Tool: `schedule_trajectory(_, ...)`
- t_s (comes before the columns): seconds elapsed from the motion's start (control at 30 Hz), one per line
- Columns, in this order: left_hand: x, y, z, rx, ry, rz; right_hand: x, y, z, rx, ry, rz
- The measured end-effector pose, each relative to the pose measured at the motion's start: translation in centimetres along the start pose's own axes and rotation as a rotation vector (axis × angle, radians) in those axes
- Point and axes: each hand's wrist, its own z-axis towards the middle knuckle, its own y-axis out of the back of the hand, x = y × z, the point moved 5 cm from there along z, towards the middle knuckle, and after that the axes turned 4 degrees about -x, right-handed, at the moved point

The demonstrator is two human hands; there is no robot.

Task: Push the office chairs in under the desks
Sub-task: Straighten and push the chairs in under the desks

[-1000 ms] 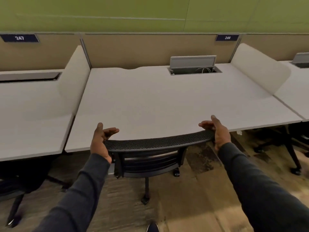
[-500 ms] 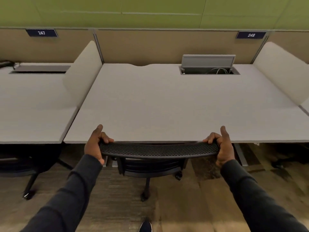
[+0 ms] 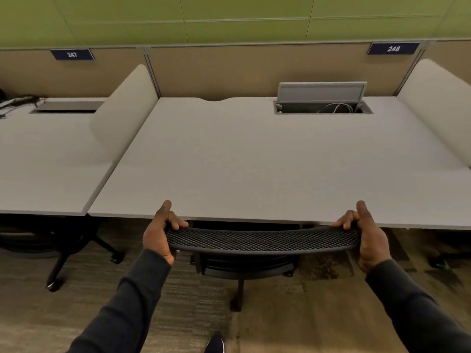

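A black office chair with a mesh backrest stands at the front edge of the pale grey desk marked 248. Its seat is hidden under the desktop; only the top of the backrest, the lower frame and one castor leg show. My left hand grips the left end of the backrest top, thumb up against the desk edge. My right hand grips the right end the same way. The backrest top lies just in front of the desk edge.
Another black chair sits tucked under the left desk marked 247. Curved dividers separate the desks. An open cable hatch sits at the back of the middle desk. A castor base shows at far right. My shoe is on the carpet.
Both hands closed on the ends of the backrest and the chair has gone further in toward the desk edge. The view has swung to face the desk squarely.
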Motion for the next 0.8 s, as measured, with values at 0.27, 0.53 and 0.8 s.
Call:
schedule_trajectory(0.27, 2.5, -5.6, -1.7, 0.008, -0.017, 0.012, 2.6, 5.1, 2.5, -0.086, 0.039, -0.067)
schedule_trajectory(0.53, 4.1, -9.8, -1.6, 0.028, -0.011, 0.090, 3.8, 9.5, 3.6, -0.140, 0.039, -0.203)
schedule_trajectory(0.8, 5.4, -10.8, -2.0, 0.030, -0.019, 0.171, 4.6, 11.1, 3.9, -0.140, 0.039, -0.299)
